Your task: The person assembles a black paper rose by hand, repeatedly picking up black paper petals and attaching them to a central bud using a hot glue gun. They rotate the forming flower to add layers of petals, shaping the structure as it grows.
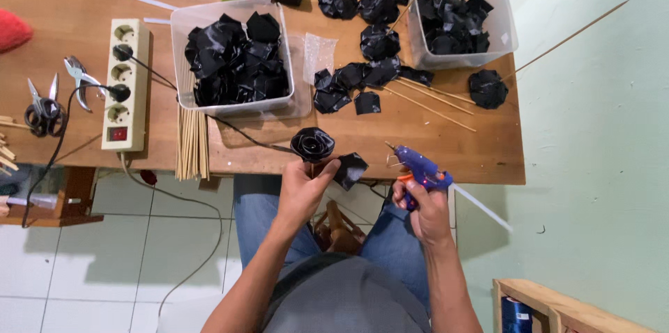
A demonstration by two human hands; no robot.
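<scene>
My left hand [301,190] grips a black ribbon rose [312,143] from below, holding it just past the near edge of the wooden table [83,47]. A loose black petal piece [350,168] sticks out beside my left thumb. My right hand [425,209] is closed around a blue hot glue gun [418,168] with an orange trigger. Its nozzle points left toward the rose, with a gap between them. A white glue stick [481,209] juts out of the gun's back.
Two clear plastic bins [182,33] [500,9] hold black petal pieces. Finished black roses [376,7] and thin wooden skewers [428,99] lie between them. A power strip [124,86], scissors [43,109], pliers [78,76] and a skewer bundle [191,141] sit at the left.
</scene>
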